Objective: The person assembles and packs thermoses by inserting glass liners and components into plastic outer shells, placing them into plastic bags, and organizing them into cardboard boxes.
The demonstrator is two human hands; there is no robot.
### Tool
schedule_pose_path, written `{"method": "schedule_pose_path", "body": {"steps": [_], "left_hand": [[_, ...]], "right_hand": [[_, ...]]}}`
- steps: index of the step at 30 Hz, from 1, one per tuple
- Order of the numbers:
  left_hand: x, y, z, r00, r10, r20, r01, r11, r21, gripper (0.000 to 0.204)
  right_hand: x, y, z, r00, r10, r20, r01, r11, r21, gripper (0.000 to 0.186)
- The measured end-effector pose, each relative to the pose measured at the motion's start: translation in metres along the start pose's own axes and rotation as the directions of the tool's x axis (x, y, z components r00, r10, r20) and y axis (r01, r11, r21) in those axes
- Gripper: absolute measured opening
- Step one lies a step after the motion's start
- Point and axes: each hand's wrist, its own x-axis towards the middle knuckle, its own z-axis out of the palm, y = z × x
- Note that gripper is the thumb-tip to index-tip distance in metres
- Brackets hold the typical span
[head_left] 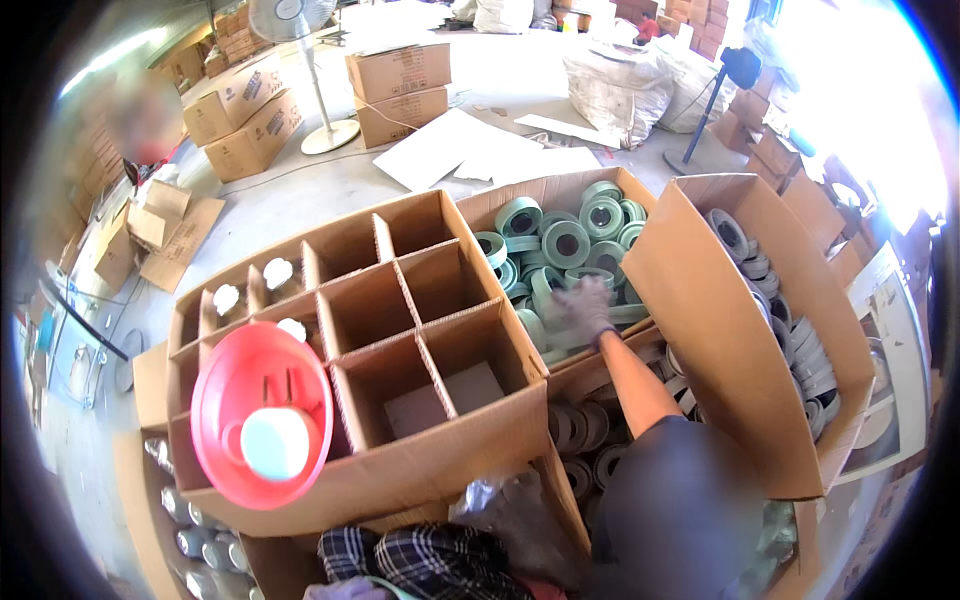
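Note:
My gloved right hand (583,308) reaches into a cardboard box (480,205) of pale green rings (565,243), its fingers spread over several of them; motion blurs the fingertips. At the lower edge only part of my gloved left hand (345,590) shows, near plaid cloth (440,560). A pale green curved edge (390,587) lies beside it, and its fingers are hidden. In front stands a large carton (390,480) split by cardboard dividers. A red basin (212,455) rests on its left side, holding a pale blue-white cup (277,445) and two thin dark pieces.
White objects (278,272) sit in the carton's left compartments. A box of grey rings (680,260) stands at the right, and one of glassware (190,545) at the lower left. Beyond are a standing fan (325,138), stacked cartons (400,75), flat white sheets (450,145) and white sacks (620,95).

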Motion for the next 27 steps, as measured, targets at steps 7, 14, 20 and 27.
{"method": "schedule_pose_path", "body": {"steps": [7, 14, 20, 27], "left_hand": [[-0.026, 0.012, 0.021, 1.0, -0.022, -0.016, 0.024, 0.977, 0.211, 0.062], [0.014, 0.075, -0.027, 0.799, 0.304, -0.519, -0.196, 0.947, 0.254, 0.104], [-0.057, 0.004, -0.009, 0.904, -0.049, -0.425, -0.122, 0.923, -0.365, 0.055], [-0.085, -0.002, 0.035, 0.91, -0.081, -0.406, -0.175, 0.813, -0.556, 0.068]], "right_hand": [[-0.143, -0.11, -0.184, 0.955, -0.24, -0.175, 0.205, 0.103, 0.973, 0.02], [-0.362, -0.18, -0.238, 0.726, -0.662, -0.186, 0.365, 0.141, 0.92, 0.059], [-0.421, -0.186, -0.204, 0.657, -0.703, 0.272, 0.078, 0.423, 0.903, 0.044], [-0.452, -0.192, -0.198, 0.551, -0.792, 0.265, 0.175, 0.42, 0.891, 0.048]]}}
